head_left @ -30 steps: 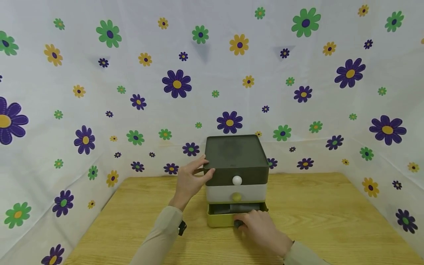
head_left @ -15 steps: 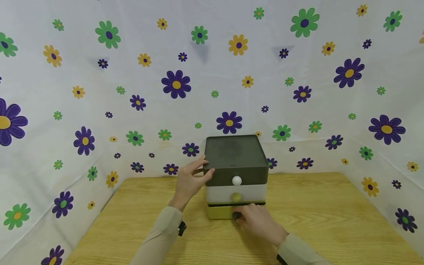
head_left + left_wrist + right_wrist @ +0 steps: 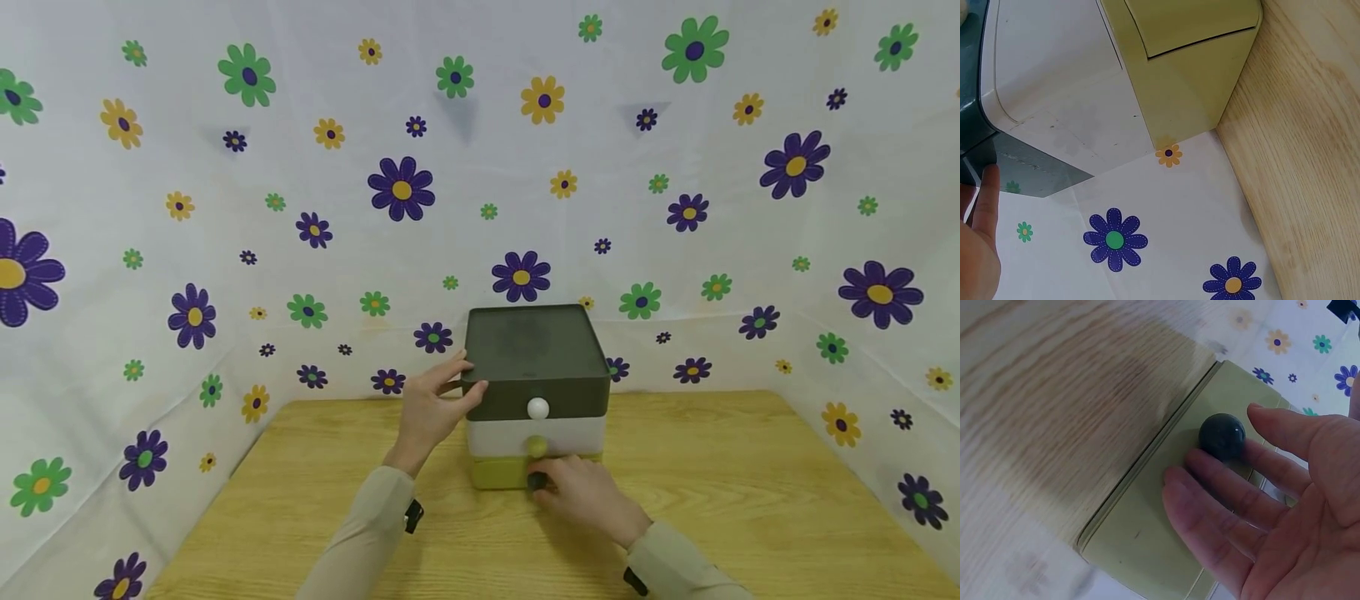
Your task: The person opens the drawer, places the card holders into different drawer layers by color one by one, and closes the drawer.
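Note:
A stack of three drawer boxes stands on the table: a dark green-grey top box [image 3: 493, 402] with a white knob [image 3: 537, 408], a white middle box [image 3: 495, 437] with a yellow-green knob [image 3: 537, 447], and a yellow-green bottom drawer [image 3: 498, 473] with a dark round knob [image 3: 1222, 436]. All three fronts sit flush. My left hand [image 3: 433, 408] steadies the top box's front left corner, thumb on the front and fingers along the side. At the bottom drawer, my right hand [image 3: 585, 496] has its fingers against the front around the dark knob; the thumb stands apart from the knob.
The wooden table [image 3: 712, 492] carries the stack near its back edge. Behind and at both sides hangs a white cloth [image 3: 315, 50] printed with green, yellow and purple flowers. The top box has a raised rim round its flat lid [image 3: 532, 342].
The bottom drawer has slid back from partly pulled out to closed, hiding the dark item inside it. My right hand has moved away from me with it; my left hand has kept its place.

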`<state>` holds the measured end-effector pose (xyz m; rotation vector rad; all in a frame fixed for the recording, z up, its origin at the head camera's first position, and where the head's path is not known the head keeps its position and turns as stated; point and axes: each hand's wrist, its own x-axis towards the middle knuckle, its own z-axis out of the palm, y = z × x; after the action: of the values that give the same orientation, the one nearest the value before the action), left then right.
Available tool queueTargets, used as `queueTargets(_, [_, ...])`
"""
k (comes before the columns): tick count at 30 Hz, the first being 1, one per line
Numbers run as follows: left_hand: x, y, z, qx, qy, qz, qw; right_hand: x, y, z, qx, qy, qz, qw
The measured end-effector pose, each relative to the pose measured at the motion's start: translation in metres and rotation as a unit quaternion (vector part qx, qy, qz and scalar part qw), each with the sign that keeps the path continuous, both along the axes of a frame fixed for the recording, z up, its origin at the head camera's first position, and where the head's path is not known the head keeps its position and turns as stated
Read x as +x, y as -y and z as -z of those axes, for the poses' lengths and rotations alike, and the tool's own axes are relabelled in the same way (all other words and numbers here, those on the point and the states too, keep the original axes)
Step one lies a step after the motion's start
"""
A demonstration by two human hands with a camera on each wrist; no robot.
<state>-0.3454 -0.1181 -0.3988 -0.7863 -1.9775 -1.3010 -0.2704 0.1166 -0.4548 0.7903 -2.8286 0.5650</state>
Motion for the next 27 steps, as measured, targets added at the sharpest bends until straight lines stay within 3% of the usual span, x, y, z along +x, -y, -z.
queueTargets(10, [0.005,-0.004,-0.003,0.006,0.006,-0.002,1.0000,0.002,-0.001,0.002,0.004,-0.016,0.004,1.000])
queueTargets(19, [0.001,-0.002,-0.001,0.003,0.011,-0.001,0.9999,0.003,-0.003,0.001,0.012,-0.011,-0.008,1.000])
queueTargets(24, [0.007,0.001,0.005,-0.019,0.034,-0.004,0.9992,0.003,-0.015,-0.003,-0.008,-0.008,-0.025,1.000])
queueTargets(27, [0.012,0.003,0.007,-0.052,0.045,-0.012,0.9976,0.002,-0.029,-0.008,-0.025,-0.015,-0.007,1.000])
